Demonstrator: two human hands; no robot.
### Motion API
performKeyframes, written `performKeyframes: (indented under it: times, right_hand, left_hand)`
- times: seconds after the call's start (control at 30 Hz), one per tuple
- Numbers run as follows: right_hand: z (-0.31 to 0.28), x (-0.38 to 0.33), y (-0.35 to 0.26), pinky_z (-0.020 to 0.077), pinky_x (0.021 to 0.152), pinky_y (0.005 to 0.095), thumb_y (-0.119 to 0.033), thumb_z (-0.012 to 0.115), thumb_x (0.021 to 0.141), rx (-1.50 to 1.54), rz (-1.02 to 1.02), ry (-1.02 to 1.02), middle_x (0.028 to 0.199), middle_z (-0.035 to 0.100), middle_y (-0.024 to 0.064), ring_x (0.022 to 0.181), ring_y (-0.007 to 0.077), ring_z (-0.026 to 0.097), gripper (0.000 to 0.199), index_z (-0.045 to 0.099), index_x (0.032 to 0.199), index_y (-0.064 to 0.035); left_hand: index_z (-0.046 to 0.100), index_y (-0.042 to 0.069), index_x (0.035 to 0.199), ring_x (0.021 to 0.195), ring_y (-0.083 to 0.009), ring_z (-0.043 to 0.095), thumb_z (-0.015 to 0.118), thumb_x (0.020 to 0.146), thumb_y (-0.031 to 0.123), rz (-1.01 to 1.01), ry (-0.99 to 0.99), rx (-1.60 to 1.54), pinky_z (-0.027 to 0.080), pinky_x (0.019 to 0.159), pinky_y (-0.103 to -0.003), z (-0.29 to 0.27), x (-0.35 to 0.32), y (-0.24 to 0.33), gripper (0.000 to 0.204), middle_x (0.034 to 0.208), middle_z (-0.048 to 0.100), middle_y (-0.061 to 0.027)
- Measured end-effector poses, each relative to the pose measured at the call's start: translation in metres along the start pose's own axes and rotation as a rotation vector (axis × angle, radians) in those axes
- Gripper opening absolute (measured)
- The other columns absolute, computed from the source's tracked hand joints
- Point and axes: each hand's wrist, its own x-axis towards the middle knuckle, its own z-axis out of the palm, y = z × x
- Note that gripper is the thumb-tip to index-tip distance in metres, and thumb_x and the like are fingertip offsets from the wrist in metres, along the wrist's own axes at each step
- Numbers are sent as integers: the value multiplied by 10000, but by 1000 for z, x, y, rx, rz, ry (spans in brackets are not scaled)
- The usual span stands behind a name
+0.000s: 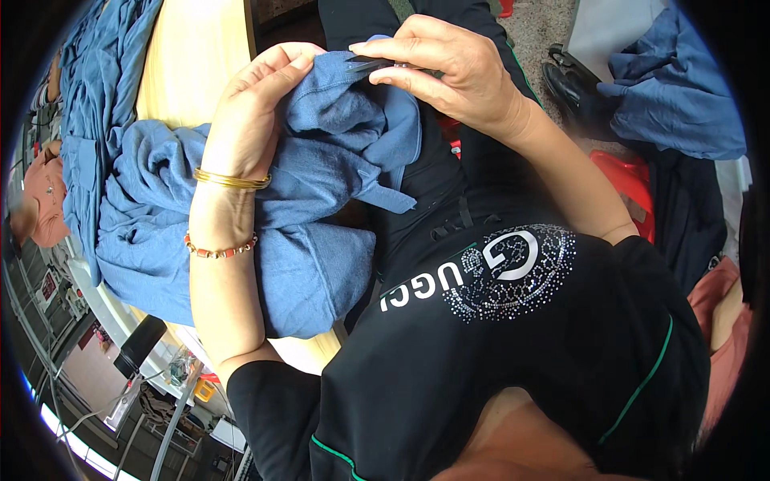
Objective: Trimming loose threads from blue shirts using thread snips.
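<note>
A crumpled blue garment [337,172] lies partly on the table and partly over my lap. Near the top of the view, my left hand [261,92] pinches the garment's edge between thumb and fingertips. My right hand [453,72] holds small dark thread snips [365,66], their pointed blades over the raised edge just right of the left fingertips. Whether the blades touch a thread is too small to tell. A narrow cloth tab [389,198] sticks out from the garment below the hands.
Light wood tabletop [192,60] shows at the upper left. More blue cloth [100,72] hangs along its left side. Blue cloth [682,92] also hangs at the upper right, near a black shoe [565,84] and a red plastic object [626,188]. A person in pink [46,196] is at the far left.
</note>
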Motion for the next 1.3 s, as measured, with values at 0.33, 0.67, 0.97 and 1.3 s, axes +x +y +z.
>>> performKeyframes:
  times: [0.33,0.67,0.97,1.3]
  right_hand:
    - [7,0,4,459,600,238,-169,764,887,235,111,31,792,633,-30,668,74,556,245,757,1122,-102]
    - [-34,14,-3,316,585,196,-87,749,908,711,485,-267,740,525,-91,663,-6,429,85,683,914,-34]
    - [-50,24,-7,338,630,168,-44,730,920,501,485,-101,794,578,-68,701,-2,459,61,676,924,-17]
    - [-24,35,-31,422,693,216,-81,765,877,216,62,-154,863,531,9,763,94,507,393,686,1259,-40]
  left_hand:
    - [673,4,1118,957,-100,649,536,1036,135,8,-51,-4,494,913,-241,-1,1,1,206,1025,707,-36]
    - [674,12,1125,948,-50,611,614,1011,129,66,-130,339,488,888,-213,-4,-12,16,175,1017,689,15]
    - [706,4,1134,943,-49,637,629,999,176,126,-57,176,485,916,-206,-14,-23,19,232,995,712,16]
    - [720,14,1080,891,-47,654,639,984,178,64,-92,13,510,848,-202,-15,-18,15,207,980,723,7]
